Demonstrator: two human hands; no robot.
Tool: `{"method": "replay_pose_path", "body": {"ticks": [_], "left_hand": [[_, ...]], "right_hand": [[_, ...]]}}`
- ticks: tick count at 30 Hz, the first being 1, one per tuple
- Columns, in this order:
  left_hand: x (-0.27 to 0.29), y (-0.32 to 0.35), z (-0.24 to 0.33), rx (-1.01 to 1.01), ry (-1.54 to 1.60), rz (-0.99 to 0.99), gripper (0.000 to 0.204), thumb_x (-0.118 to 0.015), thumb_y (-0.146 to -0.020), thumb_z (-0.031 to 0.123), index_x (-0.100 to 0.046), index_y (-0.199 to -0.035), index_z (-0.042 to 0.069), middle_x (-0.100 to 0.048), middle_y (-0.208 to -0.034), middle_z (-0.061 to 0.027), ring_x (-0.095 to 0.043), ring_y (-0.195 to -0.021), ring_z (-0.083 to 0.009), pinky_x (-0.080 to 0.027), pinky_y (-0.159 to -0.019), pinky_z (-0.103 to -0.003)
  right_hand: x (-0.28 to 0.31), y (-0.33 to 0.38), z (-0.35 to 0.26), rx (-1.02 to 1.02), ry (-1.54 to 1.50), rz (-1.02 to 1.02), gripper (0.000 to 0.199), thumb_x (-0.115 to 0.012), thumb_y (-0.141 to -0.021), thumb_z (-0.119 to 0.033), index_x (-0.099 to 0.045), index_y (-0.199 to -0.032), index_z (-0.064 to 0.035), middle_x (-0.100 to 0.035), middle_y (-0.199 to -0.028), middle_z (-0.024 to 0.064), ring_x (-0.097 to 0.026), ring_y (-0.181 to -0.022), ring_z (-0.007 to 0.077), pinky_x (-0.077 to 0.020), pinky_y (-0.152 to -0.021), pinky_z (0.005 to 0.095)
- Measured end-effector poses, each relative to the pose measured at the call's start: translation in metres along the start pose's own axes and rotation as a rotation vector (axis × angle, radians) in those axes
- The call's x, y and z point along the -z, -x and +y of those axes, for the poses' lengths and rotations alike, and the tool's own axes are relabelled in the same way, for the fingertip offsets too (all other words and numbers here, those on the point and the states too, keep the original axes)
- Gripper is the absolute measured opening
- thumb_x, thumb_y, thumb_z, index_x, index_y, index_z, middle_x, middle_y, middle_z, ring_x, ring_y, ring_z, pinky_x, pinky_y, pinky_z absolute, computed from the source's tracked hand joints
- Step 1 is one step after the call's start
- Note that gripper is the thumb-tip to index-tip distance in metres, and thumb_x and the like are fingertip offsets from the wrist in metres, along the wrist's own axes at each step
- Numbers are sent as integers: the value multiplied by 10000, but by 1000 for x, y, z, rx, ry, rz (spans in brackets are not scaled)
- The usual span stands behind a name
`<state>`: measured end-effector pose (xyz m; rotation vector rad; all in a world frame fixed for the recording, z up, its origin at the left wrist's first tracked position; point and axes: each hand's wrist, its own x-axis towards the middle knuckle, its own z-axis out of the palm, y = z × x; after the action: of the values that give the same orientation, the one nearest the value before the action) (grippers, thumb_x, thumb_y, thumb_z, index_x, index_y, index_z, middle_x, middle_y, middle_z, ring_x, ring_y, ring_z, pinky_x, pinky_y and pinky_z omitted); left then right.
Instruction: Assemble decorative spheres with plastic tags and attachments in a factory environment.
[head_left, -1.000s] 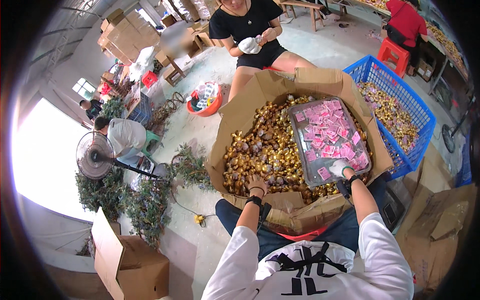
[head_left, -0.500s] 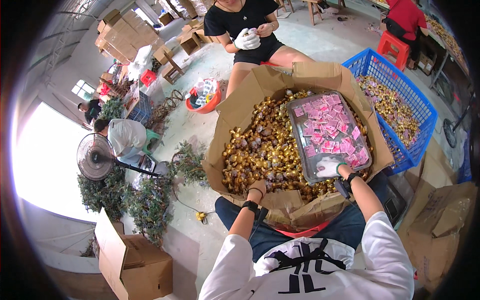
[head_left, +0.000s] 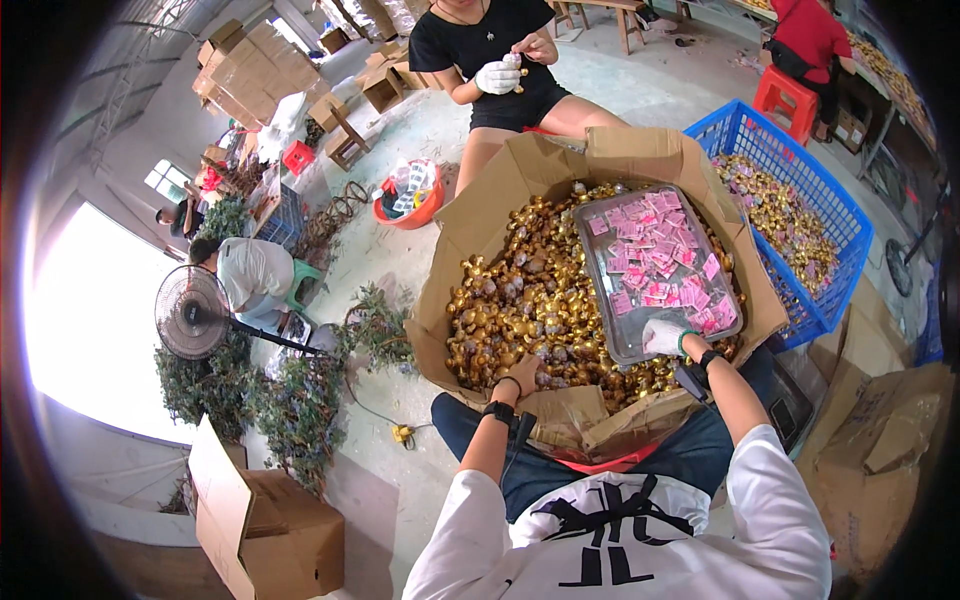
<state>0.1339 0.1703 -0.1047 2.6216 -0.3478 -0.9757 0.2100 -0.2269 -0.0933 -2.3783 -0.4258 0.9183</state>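
My left hand (head_left: 523, 374), bare, reaches in at the near side of a large cardboard box (head_left: 470, 225). It is among shiny gold bauble-like pieces (head_left: 520, 305), and its fingertips are hidden. My right hand (head_left: 664, 335) wears a white glove with a green cuff. It is at the near end of a grey metal tray (head_left: 625, 345), its fingers curled down; what they hold, if anything, does not show. The tray rests on the gold pieces and carries many small pink printed cards (head_left: 655, 245), mostly beyond my right hand.
A blue plastic basket (head_left: 850, 225) of gold pieces stands right of the box. Across from me a seated co-worker (head_left: 485, 45) handles a small gold piece. Left are a red tub (head_left: 425, 208), a standing fan (head_left: 192, 313), leafy branches (head_left: 295, 410) and an open carton (head_left: 290, 540).
My right hand has shifted slightly, its fingers more curled over the tray. My left hand has moved slightly right among the gold pieces. The co-worker's hands have drawn apart.
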Motion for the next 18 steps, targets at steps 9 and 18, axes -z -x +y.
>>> {"method": "replay_pose_path", "body": {"ticks": [9,18], "left_hand": [[-26,2,-14,-53,184,-70,493,-714,-751,-2,-575,-1212,104,-611,-1196,-136,-568,-1123,-333,-493,-924,-435],[-34,21,-8,36,-101,-213,466,-667,-778,-11,-615,-1219,129,-582,-1259,-184,-617,-1100,-373,-534,-893,-460]], "right_hand": [[-11,39,-11,87,-479,276,134,-698,-802,-131,-651,-903,-55,-639,-837,55,-627,-787,180,-506,-700,337],[-10,61,-7,-91,-1263,152,305,-566,-950,-113,-566,-1244,-33,-626,-830,62,-527,-563,116,-434,-483,275]]}}
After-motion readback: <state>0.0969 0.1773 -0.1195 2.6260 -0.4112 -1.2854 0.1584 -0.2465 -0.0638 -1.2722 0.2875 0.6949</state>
